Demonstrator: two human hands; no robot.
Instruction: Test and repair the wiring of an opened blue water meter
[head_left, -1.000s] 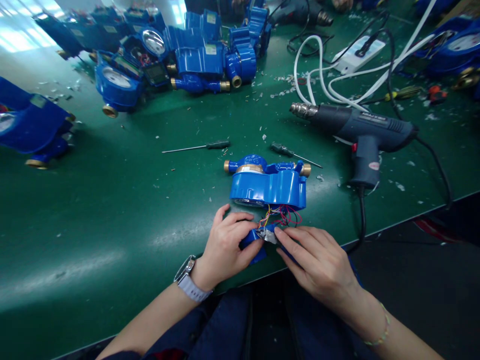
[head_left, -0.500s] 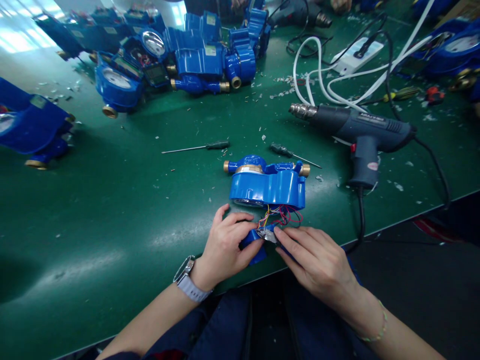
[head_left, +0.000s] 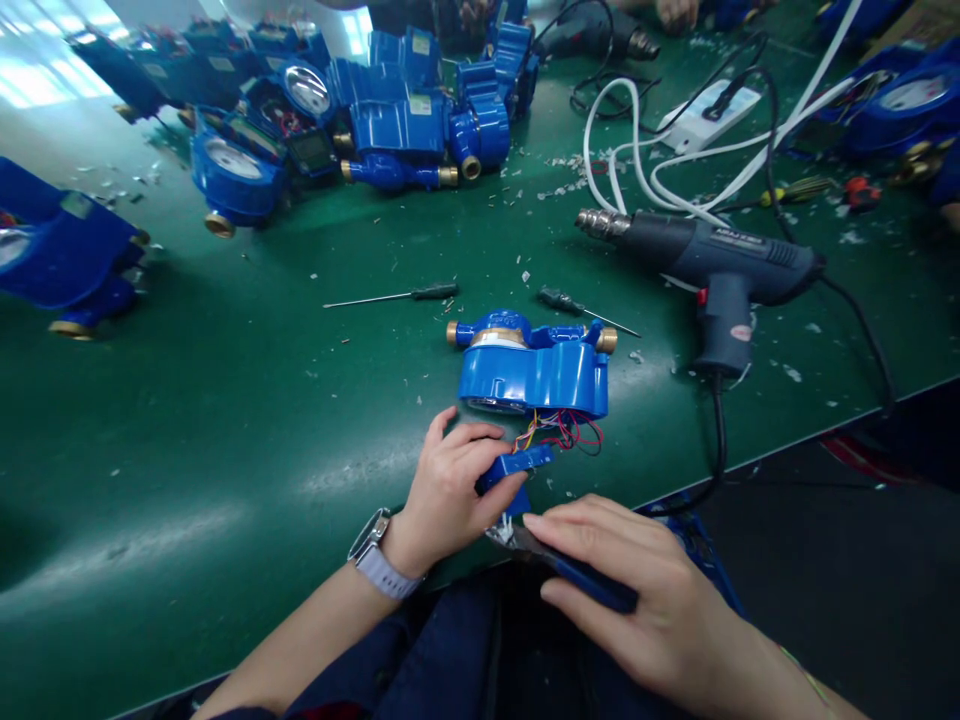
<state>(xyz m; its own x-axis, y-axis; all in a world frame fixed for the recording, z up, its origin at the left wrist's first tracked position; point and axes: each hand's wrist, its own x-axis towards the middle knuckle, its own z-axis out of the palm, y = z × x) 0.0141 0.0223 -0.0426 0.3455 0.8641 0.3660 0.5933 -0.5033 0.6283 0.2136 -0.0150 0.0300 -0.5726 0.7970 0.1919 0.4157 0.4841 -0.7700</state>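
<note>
Pinched in my left hand point(head_left: 446, 490) is a small blue plastic part point(head_left: 529, 460), held tilted near the table's front edge. Thin coloured wires point(head_left: 574, 433) run from around it to a blue water meter point(head_left: 536, 380), which lies just beyond with brass threaded ends. My right hand point(head_left: 645, 570) grips a dark-blue-handled tool point(head_left: 592, 582); its kind is unclear. The tool's metal end points left, below the blue part, with whitish scraps point(head_left: 504, 530) at it. Part of the blue piece is hidden by my left fingers.
Two screwdrivers point(head_left: 435, 291) point(head_left: 556, 298) lie beyond the meter. A heat gun point(head_left: 724, 265) rests at the right, its cord crossing the table edge. White cable and a power strip point(head_left: 709, 115) lie behind it. Several blue meters point(head_left: 397, 125) stand at the back; another meter point(head_left: 60, 240) is at left.
My right hand has drawn back from the blue part, down and toward me, bringing the tool into clearer view. My left hand stays nearly in place, still holding the part.
</note>
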